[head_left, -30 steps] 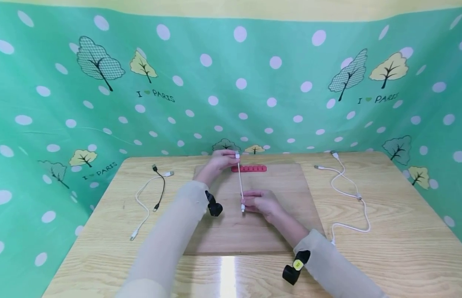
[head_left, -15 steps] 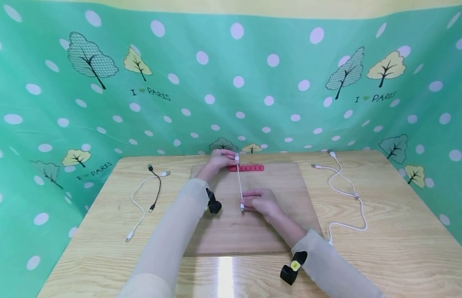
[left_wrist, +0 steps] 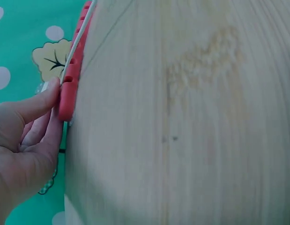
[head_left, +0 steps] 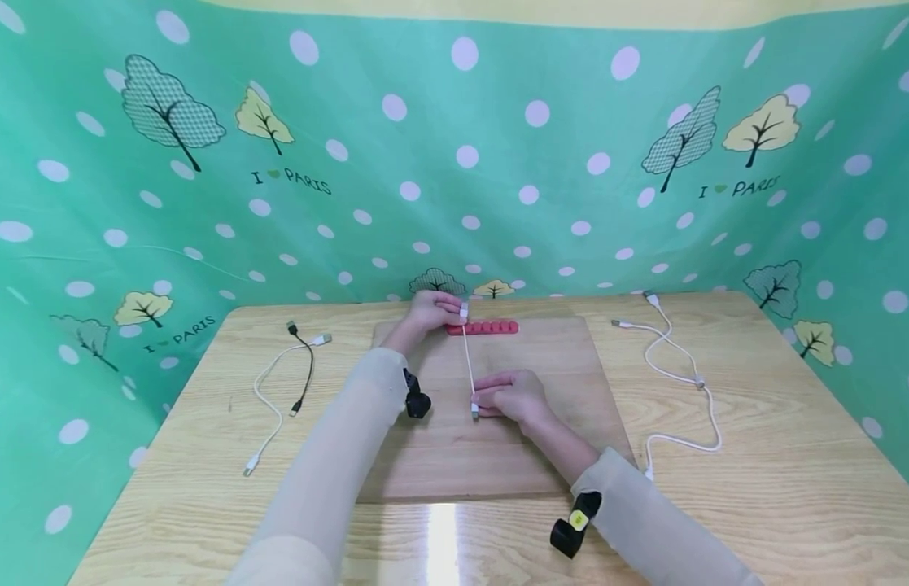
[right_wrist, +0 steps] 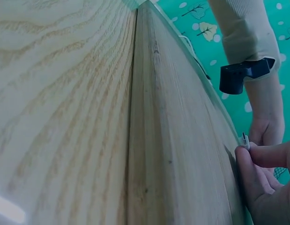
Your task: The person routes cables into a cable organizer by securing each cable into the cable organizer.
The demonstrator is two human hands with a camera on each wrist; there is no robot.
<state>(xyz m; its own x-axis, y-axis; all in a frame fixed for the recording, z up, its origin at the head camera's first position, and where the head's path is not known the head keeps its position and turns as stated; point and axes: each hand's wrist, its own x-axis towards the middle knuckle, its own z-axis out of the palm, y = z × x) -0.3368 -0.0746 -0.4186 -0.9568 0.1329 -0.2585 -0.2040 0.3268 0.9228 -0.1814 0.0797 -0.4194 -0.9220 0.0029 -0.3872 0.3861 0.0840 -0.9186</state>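
A short white charging cable [head_left: 469, 358] is stretched straight between both hands over the wooden board [head_left: 425, 456]. My left hand [head_left: 432, 311] pinches its far plug [head_left: 465, 311] just beyond the red cable holder [head_left: 494, 327]. In the left wrist view the cable [left_wrist: 78, 40] runs along the slotted top of the red holder [left_wrist: 69, 99], and the left thumb and fingers [left_wrist: 52, 89] grip right at its end. My right hand [head_left: 514, 397] pinches the near end, whose small metal tip [right_wrist: 244, 137] pokes out past the thumb and finger in the right wrist view.
On the left of the table [head_left: 183, 505] lie a white cable [head_left: 267, 400] and a short black cable [head_left: 309, 370]. A longer white cable [head_left: 679, 376] with a split curls to the right of the board. A green dotted cloth [head_left: 351, 146] hangs behind the table.
Both hands keep hold of the white cable, which stays stretched over the board. The head view has shifted slightly; little else differs.
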